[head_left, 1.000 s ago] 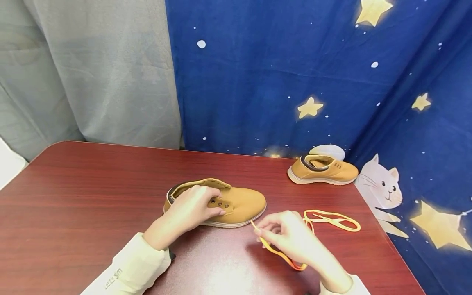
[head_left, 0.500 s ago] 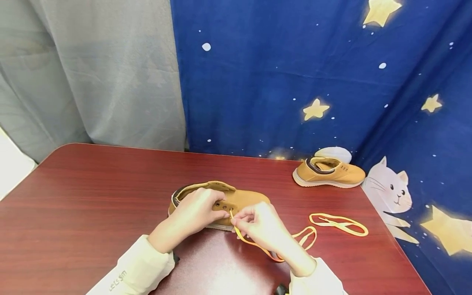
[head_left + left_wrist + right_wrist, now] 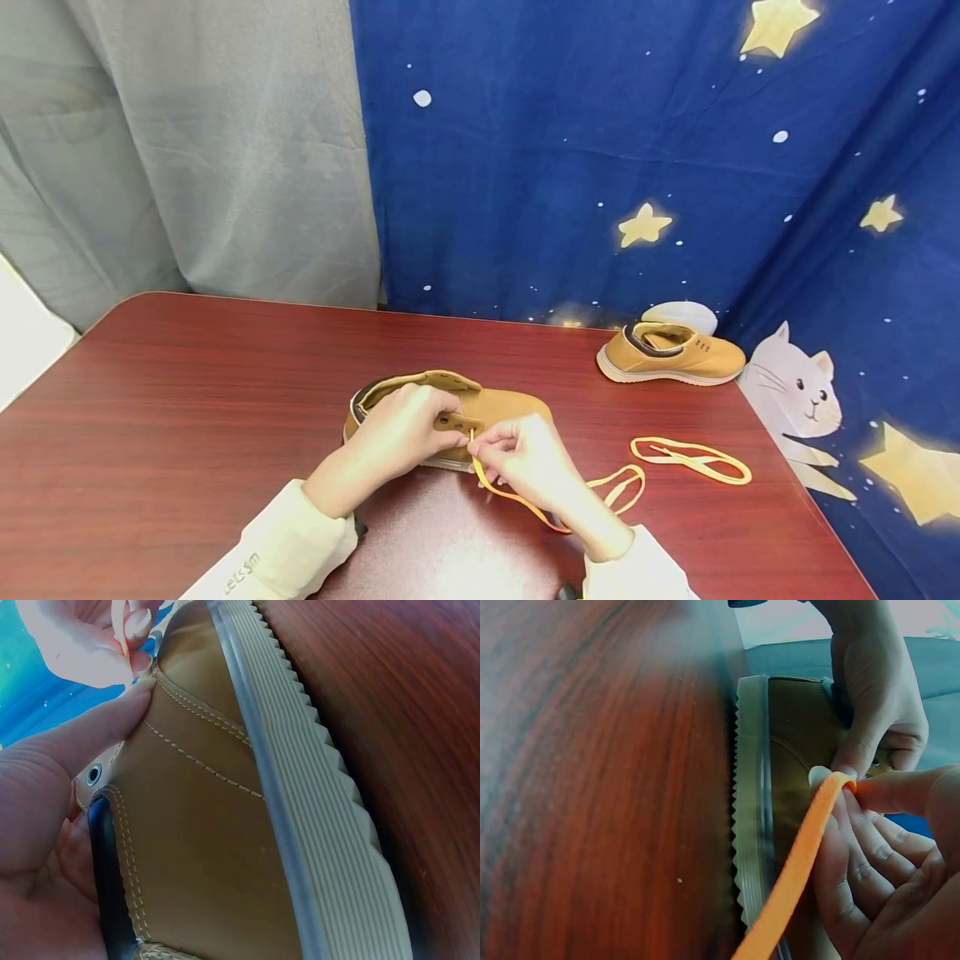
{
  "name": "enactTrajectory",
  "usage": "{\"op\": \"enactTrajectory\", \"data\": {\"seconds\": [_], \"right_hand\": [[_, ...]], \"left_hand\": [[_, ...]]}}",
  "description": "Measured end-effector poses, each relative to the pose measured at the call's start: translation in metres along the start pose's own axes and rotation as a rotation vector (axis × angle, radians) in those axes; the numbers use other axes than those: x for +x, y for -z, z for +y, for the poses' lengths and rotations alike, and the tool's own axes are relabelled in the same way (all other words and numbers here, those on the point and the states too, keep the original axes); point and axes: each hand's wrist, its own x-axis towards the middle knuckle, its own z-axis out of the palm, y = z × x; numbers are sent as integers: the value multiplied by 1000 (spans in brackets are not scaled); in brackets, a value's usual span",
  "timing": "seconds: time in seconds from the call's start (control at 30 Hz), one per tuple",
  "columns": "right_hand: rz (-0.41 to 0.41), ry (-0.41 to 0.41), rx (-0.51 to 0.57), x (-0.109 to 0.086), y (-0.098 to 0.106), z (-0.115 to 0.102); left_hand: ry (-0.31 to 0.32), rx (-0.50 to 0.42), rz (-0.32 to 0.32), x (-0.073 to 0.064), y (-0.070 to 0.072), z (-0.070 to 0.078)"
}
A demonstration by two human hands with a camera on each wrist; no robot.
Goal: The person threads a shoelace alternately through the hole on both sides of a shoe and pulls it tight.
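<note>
A tan shoe (image 3: pixel 510 402) with a pale ridged sole stands on the table, its toe to the right in the head view. My left hand (image 3: pixel 401 427) grips its near eyelet flap, thumb outside and fingers inside the opening. One metal eyelet (image 3: pixel 94 775) shows behind that thumb in the left wrist view. My right hand (image 3: pixel 528 458) pinches a flat yellow-orange shoelace (image 3: pixel 791 877) close to its end. The lace's tip is at the eyelet nearest the toe, right by the left thumb. From my fingers the rest of the lace trails down and rightward.
The matching tan shoe (image 3: pixel 675 358), without a lace, stands at the back right corner of the red-brown table (image 3: pixel 225 400). A second, looped yellow lace (image 3: pixel 723 477) lies right of my right hand. Behind the table hang grey and blue curtains (image 3: pixel 525 167).
My right hand has moved left with the shoelace, from beside the toe up to the front eyelet. The left hand keeps its grip on the shoe. In the last half second little has shifted.
</note>
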Motion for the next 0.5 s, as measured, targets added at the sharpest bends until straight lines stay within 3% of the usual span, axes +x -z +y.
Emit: {"op": "enactTrajectory", "data": {"seconds": [0.3,0.37,0.5], "right_hand": [[7,-23,98,2,-4,5],[12,-21,107,2,-4,5],[21,-18,134,3,-6,6]], "left_hand": [[-105,24,-46,-1,5,-2],[-86,-24,-69,0,7,-1],[23,-126,-82,1,7,3]]}}
